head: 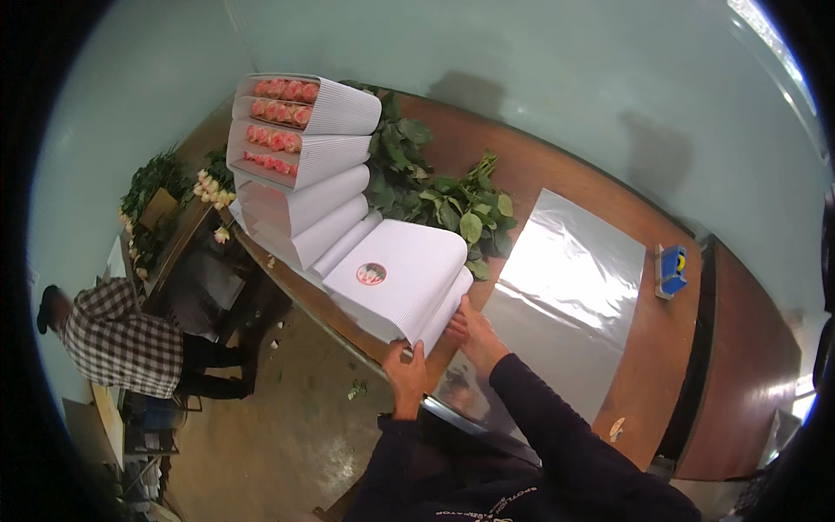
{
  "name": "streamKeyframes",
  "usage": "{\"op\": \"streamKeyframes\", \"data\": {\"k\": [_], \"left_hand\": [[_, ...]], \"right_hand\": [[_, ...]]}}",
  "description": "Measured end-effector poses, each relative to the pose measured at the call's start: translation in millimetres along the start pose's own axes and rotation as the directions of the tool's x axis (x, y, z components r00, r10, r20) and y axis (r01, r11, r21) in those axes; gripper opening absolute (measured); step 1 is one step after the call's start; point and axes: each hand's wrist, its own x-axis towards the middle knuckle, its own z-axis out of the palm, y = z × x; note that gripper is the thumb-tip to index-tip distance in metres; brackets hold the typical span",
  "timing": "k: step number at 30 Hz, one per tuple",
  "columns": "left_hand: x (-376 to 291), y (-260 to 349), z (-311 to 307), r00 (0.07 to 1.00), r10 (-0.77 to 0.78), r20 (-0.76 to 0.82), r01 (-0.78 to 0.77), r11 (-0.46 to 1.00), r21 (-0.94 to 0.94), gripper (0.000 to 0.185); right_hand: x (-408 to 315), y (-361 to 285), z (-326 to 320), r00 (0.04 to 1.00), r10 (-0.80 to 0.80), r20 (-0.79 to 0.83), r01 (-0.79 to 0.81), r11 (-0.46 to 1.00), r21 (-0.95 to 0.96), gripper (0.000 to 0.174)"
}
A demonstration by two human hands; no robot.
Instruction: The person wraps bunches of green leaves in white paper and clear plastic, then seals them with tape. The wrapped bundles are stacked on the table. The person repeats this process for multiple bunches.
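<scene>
In the head view, a white corrugated cardboard wrap with a round sticker lies on the wooden table in front of me. My left hand pinches its near lower edge. On the right side of the same edge, my right hand grips the cardboard with bent fingers. Left of this wrap, several more white corrugated wraps stand in a row. The farthest wraps show pink roses in rows at their open ends. Green leafy stems lie behind the cardboard.
Clear plastic sheets lie flat on the wooden table, right of my hands. A blue tape dispenser stands near the right end. Cream roses and foliage lie at far left. A person in a checked shirt stands at left.
</scene>
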Motion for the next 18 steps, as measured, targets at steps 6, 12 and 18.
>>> {"op": "streamKeyframes", "data": {"k": [6, 12, 18], "left_hand": [[-22.4, 81.6, -64.4, 0.997, 0.082, 0.015, -0.081, 0.995, -0.065, 0.018], [-55.0, 119.8, -93.0, 0.859, 0.464, 0.217, -0.473, 0.881, -0.015, 0.024], [-66.9, 130.5, -98.7, 0.775, 0.504, 0.381, -0.373, 0.852, -0.368, 0.018]], "right_hand": [[-42.3, -20.2, 25.0, 0.987, -0.105, 0.122, 0.086, 0.984, 0.153, 0.071], [-84.5, 4.4, 8.9, 0.959, -0.277, 0.057, 0.227, 0.874, 0.429, 0.068], [-160.6, -0.4, -66.6, 0.847, -0.526, -0.078, 0.501, 0.739, 0.451, 0.072]]}}
